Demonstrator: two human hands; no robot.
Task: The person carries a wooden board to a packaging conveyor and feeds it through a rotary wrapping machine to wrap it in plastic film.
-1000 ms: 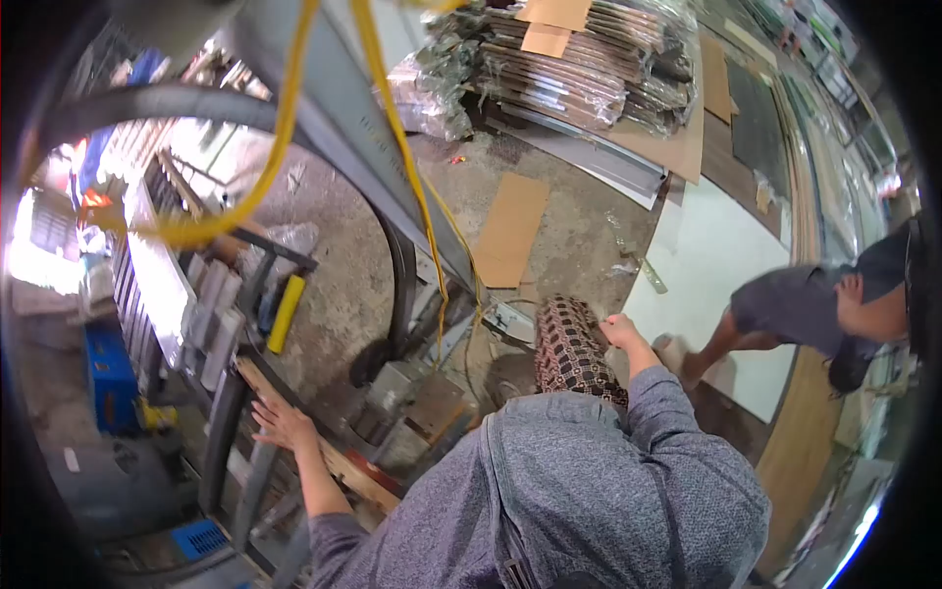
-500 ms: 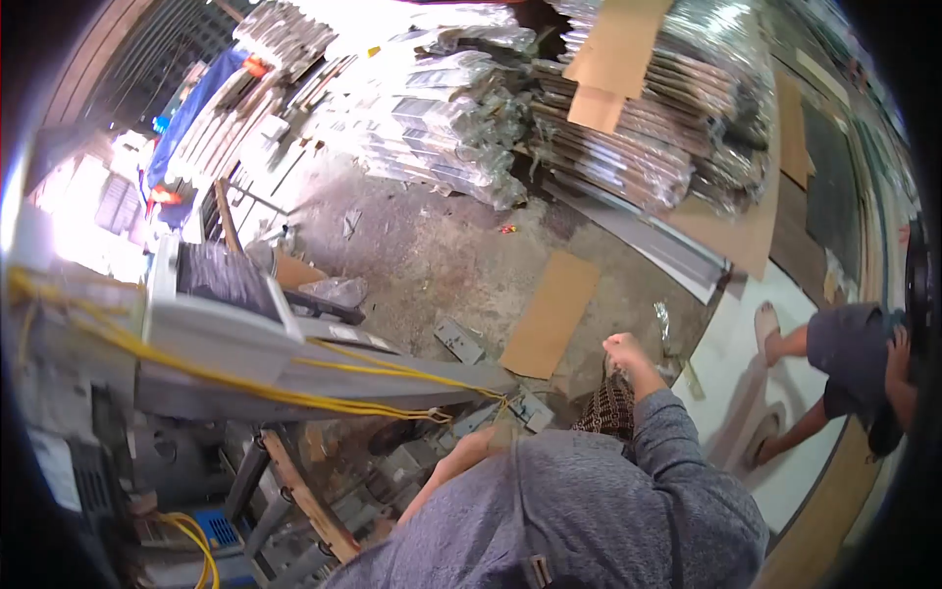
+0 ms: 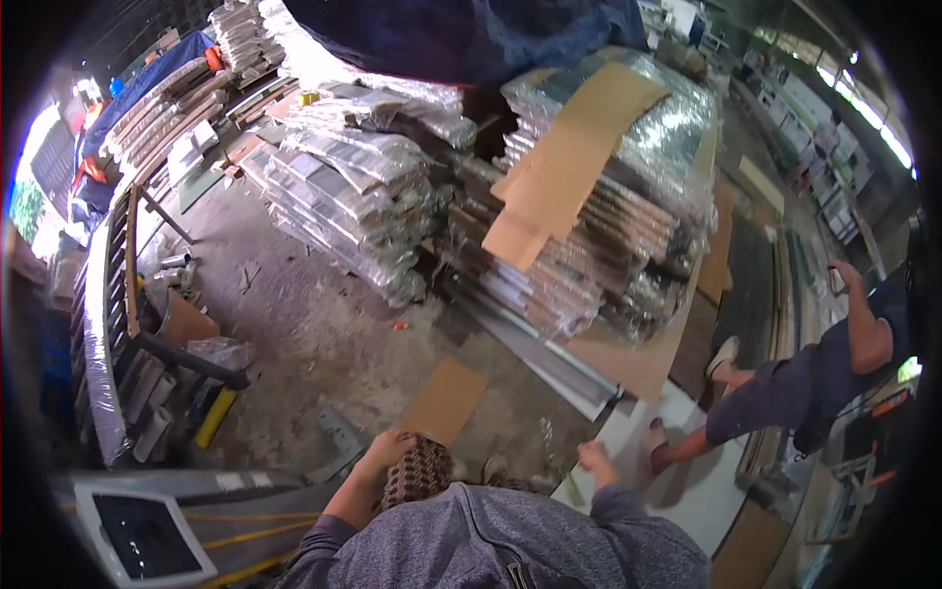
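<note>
My left hand (image 3: 391, 448) hangs low at the centre, close to the patterned trouser leg (image 3: 417, 471); its fingers are too small and blurred to read. To the right of it, my right hand (image 3: 593, 455) has its fingers curled in, with any held thing hidden. It is above the edge of a white board (image 3: 677, 447) on the floor. A flat cardboard piece (image 3: 444, 401) lies on the concrete just ahead of my left hand. Neither hand visibly touches a stack.
Plastic-wrapped stacks (image 3: 343, 191) stand ahead, one topped by cardboard (image 3: 569, 147). At right a person in shorts (image 3: 785, 398) walks on the boards. A screen (image 3: 145, 535) and yellow cables are at lower left; a metal rack (image 3: 123, 294) stands at left.
The view has swung up and onto the stacks. My left hand has left the wooden-edged frame and come beside my leg. The person at right has stepped forward, and the screen has come into view.
</note>
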